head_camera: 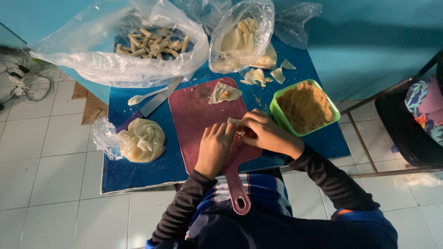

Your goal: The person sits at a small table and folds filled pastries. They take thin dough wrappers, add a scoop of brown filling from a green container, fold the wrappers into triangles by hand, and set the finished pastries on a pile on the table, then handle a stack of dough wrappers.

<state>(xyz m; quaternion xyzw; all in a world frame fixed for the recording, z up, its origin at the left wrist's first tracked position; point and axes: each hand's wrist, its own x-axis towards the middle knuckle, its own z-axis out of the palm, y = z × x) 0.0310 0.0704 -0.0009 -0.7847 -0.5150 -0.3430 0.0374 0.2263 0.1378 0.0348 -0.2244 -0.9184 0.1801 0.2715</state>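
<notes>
— What packaging is on the blue table?

— Three clear plastic bags. The large crinkled clear plastic bag [115, 60] lies open at the far left, holding pale rolled sticks.

— And beside it?

— The smaller clear plastic bag [240, 34], at the far middle, holds pale folded wrappers. A small crumpled clear bag [105, 136] sits near the left edge, under a pale bundle of dough sheets.

— Labels, signs, screens?

— None visible.

Pretty cramped up top: the big clear plastic bag of rolled pastry sticks [138, 46] and the smaller bag of wrappers [240, 37] block the back. The green square tub of crumbs [277, 110] walls off the right. The dark red plastic cutting board [194, 115] has bare room on its left half.
</notes>
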